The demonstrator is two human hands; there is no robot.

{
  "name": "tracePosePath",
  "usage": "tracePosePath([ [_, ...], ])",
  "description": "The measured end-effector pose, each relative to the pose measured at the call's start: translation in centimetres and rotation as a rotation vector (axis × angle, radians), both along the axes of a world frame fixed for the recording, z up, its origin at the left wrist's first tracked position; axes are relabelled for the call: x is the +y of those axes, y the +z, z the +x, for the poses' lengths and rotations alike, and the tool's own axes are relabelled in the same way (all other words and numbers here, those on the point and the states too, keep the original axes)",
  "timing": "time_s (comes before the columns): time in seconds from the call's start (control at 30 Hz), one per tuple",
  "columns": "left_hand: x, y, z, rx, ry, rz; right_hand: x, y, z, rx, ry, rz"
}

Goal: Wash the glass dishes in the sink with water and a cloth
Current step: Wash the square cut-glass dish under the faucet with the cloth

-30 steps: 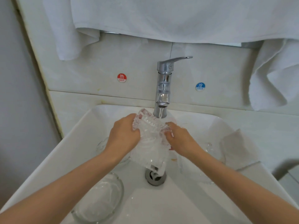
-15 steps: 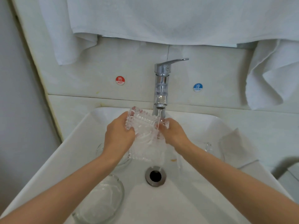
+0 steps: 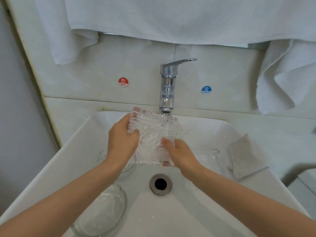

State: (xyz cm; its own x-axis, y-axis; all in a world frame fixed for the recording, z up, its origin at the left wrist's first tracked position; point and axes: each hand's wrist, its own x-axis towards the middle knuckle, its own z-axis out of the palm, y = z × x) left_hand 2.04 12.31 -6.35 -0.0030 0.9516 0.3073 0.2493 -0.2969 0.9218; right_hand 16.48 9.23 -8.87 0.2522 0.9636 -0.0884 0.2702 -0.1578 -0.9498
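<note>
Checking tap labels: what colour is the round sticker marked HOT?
The round HOT sticker is red with white lettering, in the head view.

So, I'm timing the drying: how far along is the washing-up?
Nothing looks finished or set aside. In hand: left hand and right hand hold a square glass dish under the running tap. Left: a glass bowl and another glass piece wait in the sink; the cloth lies at its right edge, untouched.

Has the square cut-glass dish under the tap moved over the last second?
Yes. The square cut-glass dish has risen: its lower edge overlapped the round metal drain before, and now sits clear above it, closer to the chrome tap spout.
</note>
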Motion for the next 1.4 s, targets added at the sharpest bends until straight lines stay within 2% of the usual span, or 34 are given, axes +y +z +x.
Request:
tracePosePath([
  [0.03,0.0,0.0,-0.1,-0.015,-0.007,0.000,0.1,0.2,-0.2,-0.051,-0.032,0.036],
  [0.1,0.1,0.0,-0.3,-0.034,-0.010,-0.002,0.2,0.0,-0.4,0.037,-0.003,0.012],
  [0.23,0.0,-0.3,-0.3,-0.087,-0.019,-0.024,-1.7,0.1,-0.4,0.538,0.224,-0.243],
  [0.3,0.1,-0.4,0.2,-0.066,-0.061,-0.012,-2.1,0.3,0.0,0.692,0.185,-0.267],
  [0.37,0.0,-0.5,0.7,0.031,-0.166,-0.024,-2.3,0.6,0.5,0.817,0.066,-0.237],
  [0.43,-0.3,-1.0,1.4,0.228,-0.233,-0.051,-2.3,0.6,1.1,0.817,-0.013,-0.191],
  [0.47,-0.8,-1.4,1.7,0.272,-0.234,-0.087,-2.4,0.4,1.3,0.807,-0.041,-0.162],
  [0.5,-1.2,-1.9,2.1,0.224,-0.223,-0.164,-2.3,0.2,1.5,0.805,-0.070,-0.134],
  [0.6,-3.3,-2.8,3.5,-0.270,-0.236,-0.519,-2.1,-0.5,1.4,0.792,-0.172,-0.048],
  [0.63,-3.7,-3.2,4.0,-0.378,-0.237,-0.572,-2.1,-0.7,1.2,0.783,-0.207,-0.015],
  [0.73,-4.3,-4.5,5.8,-0.497,-0.124,-0.595,-2.4,-1.0,-0.3,0.734,-0.263,0.055],
  [0.87,-4.5,-4.6,7.7,-0.476,0.058,-0.638,-2.9,-0.9,-1.8,0.763,-0.286,0.108],
  [0.93,-3.9,-4.4,7.4,-0.408,0.061,-0.600,-3.1,-0.6,-1.6,0.808,-0.295,0.115],
  [1.03,-1.8,-3.8,5.4,-0.415,0.061,-0.569,-3.3,0.0,-1.1,0.896,-0.282,0.092],
  [1.13,-1.1,-3.5,4.3,-0.364,0.049,-0.529,-3.4,0.3,-0.8,0.880,-0.294,0.093],
  [1.23,-3.0,-3.6,5.6,-0.460,-0.039,-0.605,-3.4,0.4,-1.0,0.859,-0.287,0.119],
  [1.3,-4.1,-4.0,6.6,-0.441,-0.068,-0.642,-3.6,0.3,-1.1,0.822,-0.293,0.112],
  [1.4,-3.0,-4.1,5.9,-0.400,-0.011,-0.621,-3.8,0.4,-1.0,0.847,-0.286,0.100],
])
